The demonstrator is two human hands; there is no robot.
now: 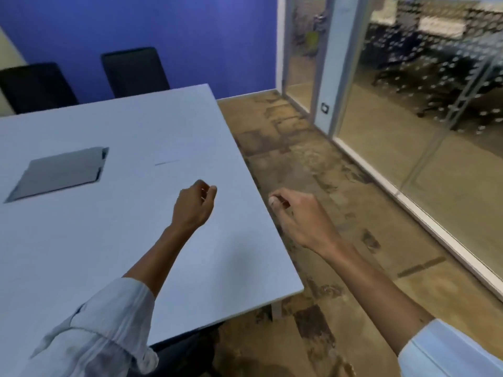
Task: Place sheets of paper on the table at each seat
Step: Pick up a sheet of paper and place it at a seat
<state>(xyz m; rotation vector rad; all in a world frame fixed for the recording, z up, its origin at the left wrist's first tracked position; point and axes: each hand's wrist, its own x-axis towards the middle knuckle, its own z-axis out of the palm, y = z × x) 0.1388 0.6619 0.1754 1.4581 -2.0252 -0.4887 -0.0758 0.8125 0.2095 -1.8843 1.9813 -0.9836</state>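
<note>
Two black chairs stand at the far edge of the white surface [81,240]: one chair [32,88] at the far left, a second chair [134,70] just right of it. One grey hatch panel [58,172] is set into the surface. Right of it lies one sheet of paper [166,156], faint and blurred, well beyond both hands. The left hand [194,204] hovers over the surface, fingers curled and holding nothing. The right hand [299,217] hangs past the right edge over the carpet [313,164], fingers loosely curled and holding nothing visible.
</note>
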